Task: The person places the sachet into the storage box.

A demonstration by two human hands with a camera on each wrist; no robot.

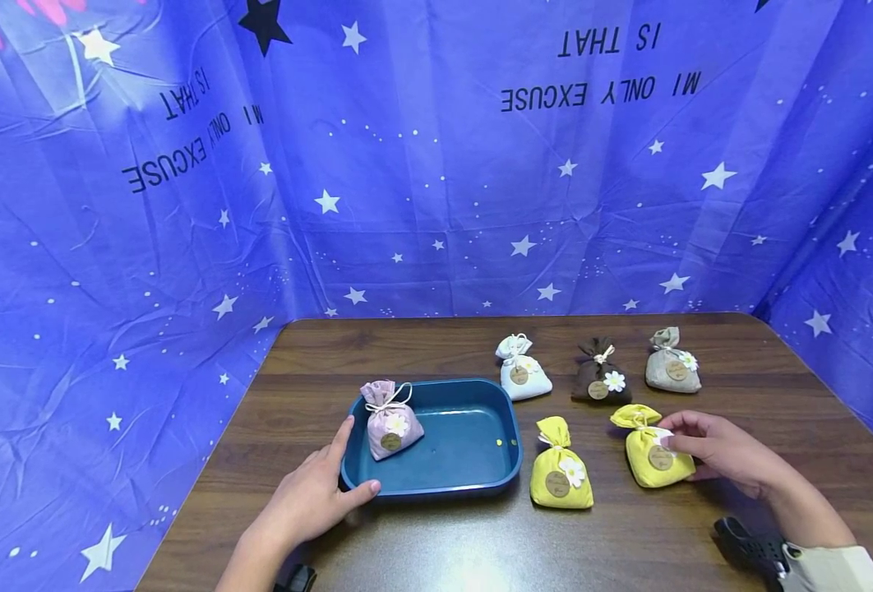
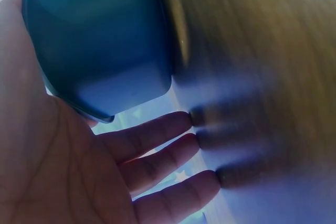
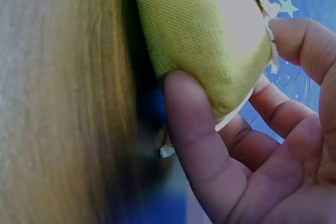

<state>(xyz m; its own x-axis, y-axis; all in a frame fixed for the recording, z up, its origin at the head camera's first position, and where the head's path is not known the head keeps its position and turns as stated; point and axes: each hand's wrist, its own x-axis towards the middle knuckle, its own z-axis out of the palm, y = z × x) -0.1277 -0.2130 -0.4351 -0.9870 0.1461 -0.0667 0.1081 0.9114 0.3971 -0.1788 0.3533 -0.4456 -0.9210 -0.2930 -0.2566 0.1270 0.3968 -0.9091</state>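
My right hand (image 1: 725, 452) grips a yellow drawstring sachet (image 1: 654, 464) by its right side, thumb on the front near the white flower. Close up in the right wrist view, fingers (image 3: 191, 108) bear against the lower corner of the yellow cloth (image 3: 205, 40). My left hand (image 1: 314, 493) rests at the left end of a dark teal tray (image 1: 436, 492), thumb at the front rim and index finger along the side. Its other fingers (image 2: 173, 195) extend straight beside the tray wall (image 2: 105, 35). Inside the tray, at the left, sits a pink sachet (image 1: 392, 427).
A second yellow sachet (image 1: 561, 477) lies between the tray and my right hand. Behind stand a white sachet (image 1: 524, 378), a dark brown sachet (image 1: 595, 382) and a grey-beige sachet (image 1: 672, 370). A blue star-printed curtain (image 1: 436, 205) hangs behind the wooden table (image 1: 318, 349).
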